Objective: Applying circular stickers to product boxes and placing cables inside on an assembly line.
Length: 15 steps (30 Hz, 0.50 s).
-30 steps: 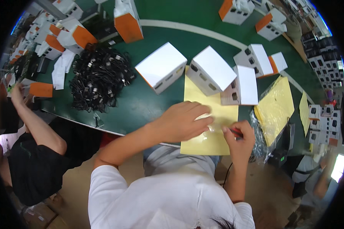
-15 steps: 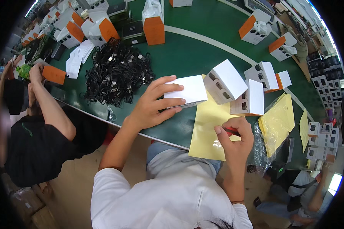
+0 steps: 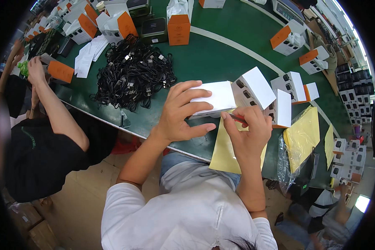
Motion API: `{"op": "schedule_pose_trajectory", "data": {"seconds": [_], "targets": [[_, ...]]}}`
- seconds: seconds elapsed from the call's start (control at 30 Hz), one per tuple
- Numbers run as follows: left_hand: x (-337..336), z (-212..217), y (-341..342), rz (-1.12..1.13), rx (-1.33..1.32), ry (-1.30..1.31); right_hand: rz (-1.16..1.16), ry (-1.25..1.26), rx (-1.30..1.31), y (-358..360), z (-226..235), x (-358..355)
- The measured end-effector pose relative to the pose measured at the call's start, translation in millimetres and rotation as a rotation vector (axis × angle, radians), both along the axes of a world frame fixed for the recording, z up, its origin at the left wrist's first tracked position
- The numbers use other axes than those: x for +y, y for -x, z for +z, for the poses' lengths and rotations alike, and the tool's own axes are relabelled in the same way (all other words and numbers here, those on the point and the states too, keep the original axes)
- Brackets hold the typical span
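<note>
Clearly, the left hand (image 3: 180, 111) lay over a small white box (image 3: 214, 99), with the fingers spread on its top and the thumb under its near edge, so it was clamped on the box. The right hand (image 3: 249, 127) was closed in a pinch on something small and reddish at the near right corner of the same box; what exactly it was, I cannot tell. The two hands were close together, almost touching, at the near edge of the green table (image 3: 204, 58).

Under the hands lay a yellow sheet (image 3: 224, 152), which hung a little over the table edge. I judged that the step in hand was the fixing or closing of the near side of the box. The next move probably called for a steady hold by the left hand and a fine, exact press by the right one.

To the right of the box stood more white boxes (image 3: 254, 85) with round holes in their sides, and further right a bag of yellow sheets (image 3: 302, 137). To the far left lay a heap of black cables (image 3: 131, 73), and beyond it orange-and-white cartons (image 3: 178, 26). At the far left another person's hand (image 3: 35, 68) rested by an orange box.
</note>
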<state>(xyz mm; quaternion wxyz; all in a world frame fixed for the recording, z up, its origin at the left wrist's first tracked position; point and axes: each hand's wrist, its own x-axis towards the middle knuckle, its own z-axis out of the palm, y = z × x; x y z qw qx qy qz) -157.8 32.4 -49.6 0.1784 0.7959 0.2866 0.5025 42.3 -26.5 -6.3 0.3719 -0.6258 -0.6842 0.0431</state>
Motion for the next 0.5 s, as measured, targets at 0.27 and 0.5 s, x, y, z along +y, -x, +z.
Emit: {"op": "schedule_pose_trajectory", "data": {"seconds": [0.27, 0.5], "targets": [[3.3, -16.7, -13.3, 0.108, -0.063, -0.072, -0.037, -0.068, -0.177, 2.0, 0.6, 5.1], [5.7, -21.4, -12.1, 0.083, -0.120, -0.053, -0.014, 0.050, -0.335, -4.6, 13.9, 10.2]]}}
